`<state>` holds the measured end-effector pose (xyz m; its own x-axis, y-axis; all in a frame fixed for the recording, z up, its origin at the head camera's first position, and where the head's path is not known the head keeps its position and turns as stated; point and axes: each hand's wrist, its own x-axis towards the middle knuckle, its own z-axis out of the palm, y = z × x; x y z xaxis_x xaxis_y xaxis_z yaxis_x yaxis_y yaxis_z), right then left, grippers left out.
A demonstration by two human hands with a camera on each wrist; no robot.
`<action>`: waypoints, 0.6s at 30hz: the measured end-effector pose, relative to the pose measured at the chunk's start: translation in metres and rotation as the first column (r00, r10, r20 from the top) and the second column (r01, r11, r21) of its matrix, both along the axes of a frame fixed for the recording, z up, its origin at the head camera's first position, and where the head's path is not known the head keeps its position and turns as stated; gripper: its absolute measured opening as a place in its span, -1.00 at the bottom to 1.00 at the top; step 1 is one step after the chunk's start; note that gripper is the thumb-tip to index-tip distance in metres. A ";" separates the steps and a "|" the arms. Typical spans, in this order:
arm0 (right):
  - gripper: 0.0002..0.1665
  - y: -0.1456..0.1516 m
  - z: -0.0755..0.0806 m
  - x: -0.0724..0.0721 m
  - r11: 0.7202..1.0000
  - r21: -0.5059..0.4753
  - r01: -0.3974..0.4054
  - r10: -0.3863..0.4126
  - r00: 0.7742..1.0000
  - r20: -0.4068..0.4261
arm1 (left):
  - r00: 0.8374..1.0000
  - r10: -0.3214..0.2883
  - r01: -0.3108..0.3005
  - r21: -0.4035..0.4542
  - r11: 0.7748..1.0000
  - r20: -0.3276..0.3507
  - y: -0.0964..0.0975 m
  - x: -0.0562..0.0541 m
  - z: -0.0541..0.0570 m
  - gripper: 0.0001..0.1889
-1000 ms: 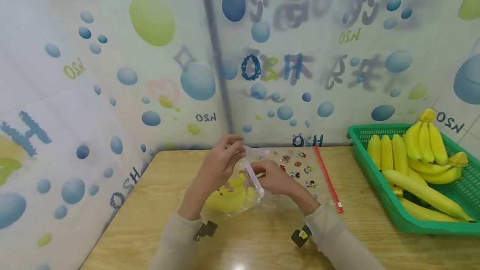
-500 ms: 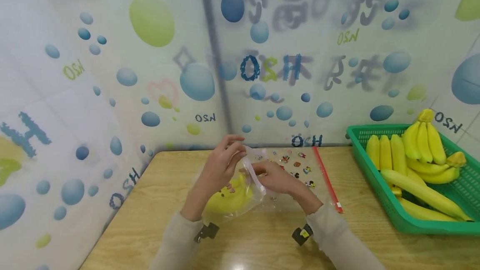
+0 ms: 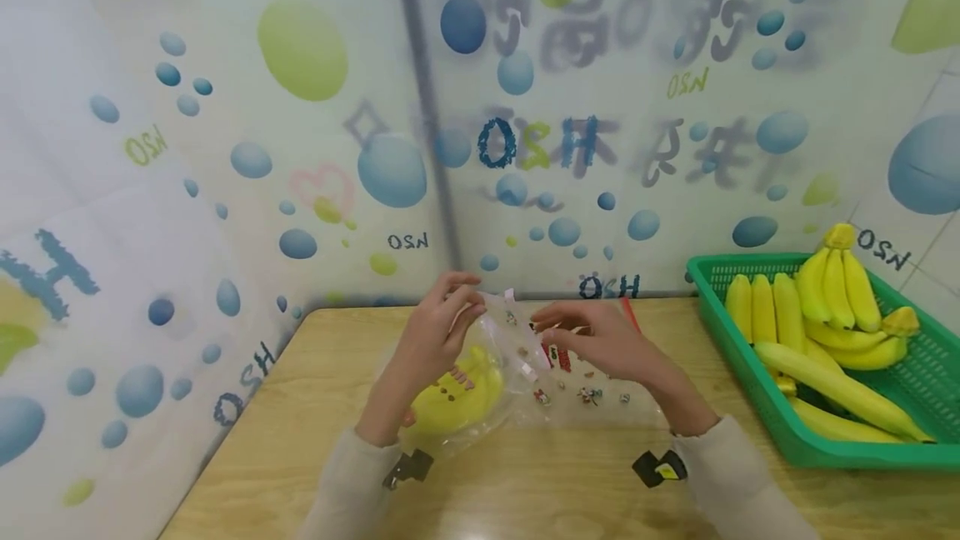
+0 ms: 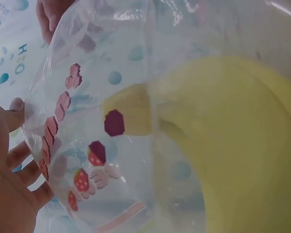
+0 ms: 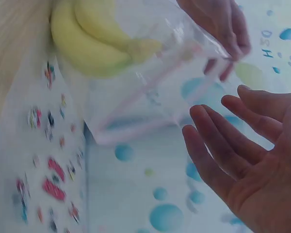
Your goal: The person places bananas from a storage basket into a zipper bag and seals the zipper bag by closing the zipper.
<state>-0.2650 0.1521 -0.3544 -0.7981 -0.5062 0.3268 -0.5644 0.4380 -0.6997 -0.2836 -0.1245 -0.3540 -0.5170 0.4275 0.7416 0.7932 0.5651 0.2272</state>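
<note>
A clear plastic zip bag (image 3: 516, 348) with strawberry prints stands tilted over the table, a bunch of yellow bananas (image 3: 468, 390) inside it. My left hand (image 3: 437, 330) pinches the bag's upper edge near its mouth; the right wrist view shows this grip (image 5: 223, 29) at the bag's corner. To the right, my right hand (image 3: 611, 342) hovers apart from the mouth, its fingers extended and holding nothing. Under that hand lies another clear bag (image 3: 592, 407) printed with small cartoon figures. The bananas' stem end (image 4: 128, 109) shows through the plastic in the left wrist view.
A green plastic basket (image 3: 862, 455) with several banana bunches (image 3: 836, 377) stands on the right of the wooden table (image 3: 300, 407). A patterned wall sheet (image 3: 525, 232) rises behind the table's back edge.
My right hand has let go of the bag's mouth and moved right. The mouth strip has spread towards the right, while my left hand keeps its hold.
</note>
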 end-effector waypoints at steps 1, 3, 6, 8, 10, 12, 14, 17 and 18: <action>-0.66 0.009 0.002 0.002 1.000 0.010 0.022 -0.021 1.000 -0.022 | 1.000 -0.001 0.001 -0.001 1.000 0.006 0.000 0.000 0.000 -0.93; -0.67 0.029 0.006 0.007 0.998 0.024 0.058 -0.057 0.997 -0.053 | 1.000 -0.001 0.001 -0.002 1.000 0.014 0.000 -0.001 -0.001 -0.92; -0.69 0.058 0.011 0.016 0.990 0.052 0.130 -0.124 0.986 -0.112 | 1.000 -0.001 0.002 -0.003 1.000 0.016 -0.001 -0.001 -0.002 -0.91; -0.70 0.078 0.015 0.022 0.981 0.065 0.185 -0.174 0.974 -0.148 | 1.000 0.001 -0.001 -0.002 1.000 0.017 -0.002 -0.001 -0.003 -0.91; -0.71 0.096 0.017 0.028 0.966 0.079 0.247 -0.231 0.958 -0.173 | 1.000 0.005 -0.005 0.000 1.000 0.020 -0.004 0.000 -0.003 -0.92; -0.71 0.113 0.019 0.034 0.953 0.084 0.290 -0.270 0.943 -0.192 | 1.000 0.010 -0.010 0.000 1.000 0.025 -0.006 0.000 -0.003 -0.91; -0.72 0.129 0.021 0.039 0.939 0.086 0.332 -0.310 0.929 -0.202 | 1.000 0.010 -0.010 -0.003 1.000 0.026 -0.007 0.000 -0.003 -0.91; -0.72 0.154 0.022 0.044 0.922 0.097 0.374 -0.347 0.912 -0.219 | 1.000 0.009 -0.009 -0.011 1.000 0.025 -0.009 -0.001 -0.003 -0.90; -0.72 0.162 0.022 0.045 0.916 0.105 0.387 -0.359 0.907 -0.219 | 1.000 0.009 -0.008 -0.010 1.000 0.024 -0.009 -0.001 -0.003 -0.90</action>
